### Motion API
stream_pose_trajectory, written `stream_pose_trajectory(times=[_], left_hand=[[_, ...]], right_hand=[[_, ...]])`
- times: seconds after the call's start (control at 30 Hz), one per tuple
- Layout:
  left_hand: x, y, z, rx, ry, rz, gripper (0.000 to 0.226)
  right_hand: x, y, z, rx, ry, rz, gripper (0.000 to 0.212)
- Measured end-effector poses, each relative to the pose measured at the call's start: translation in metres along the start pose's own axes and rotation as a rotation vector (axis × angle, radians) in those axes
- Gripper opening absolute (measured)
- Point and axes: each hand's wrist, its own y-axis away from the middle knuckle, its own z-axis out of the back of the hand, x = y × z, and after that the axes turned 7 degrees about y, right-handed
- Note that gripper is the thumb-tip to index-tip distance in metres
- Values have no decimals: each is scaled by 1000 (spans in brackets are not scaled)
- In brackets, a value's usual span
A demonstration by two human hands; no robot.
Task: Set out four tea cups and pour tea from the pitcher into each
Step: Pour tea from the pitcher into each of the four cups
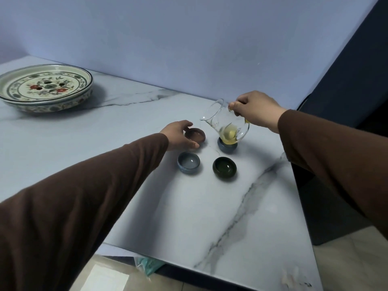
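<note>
Head view: right hand [255, 110] closed on handle of clear glass pitcher [227, 124], tilted left, a little yellow tea in its base, hovering above far-right blue-grey ceramic cup [227, 146]. Left hand [180, 135] loosely curled around far-left brown ceramic cup [195, 135], fingers touching its side. Near-left pale blue cup [188, 162] and near-right dark green cup [224, 168] stand apart on white marble tabletop [210, 217].

Risks: spout sits between the far cups, so tea could hit the tabletop; left hand could nudge the brown cup.

No readable writing.
</note>
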Motion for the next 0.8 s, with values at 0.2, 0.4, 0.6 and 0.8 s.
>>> stream_pose_trajectory(times=[0.2,0.4,0.6,0.8], left_hand=[[-8,27,14,-79,63,-70,80],[1,71,15,9,-9,-86,65],[14,92,4,55,-11,-50,77],[15,93,-2,41,-1,-54,75]], right_hand=[[1,24,3,-2,-128,5,37],[17,45,8,13,48,146,34],[31,56,4,76,186,234,34],[45,60,0,90,339,328,37]])
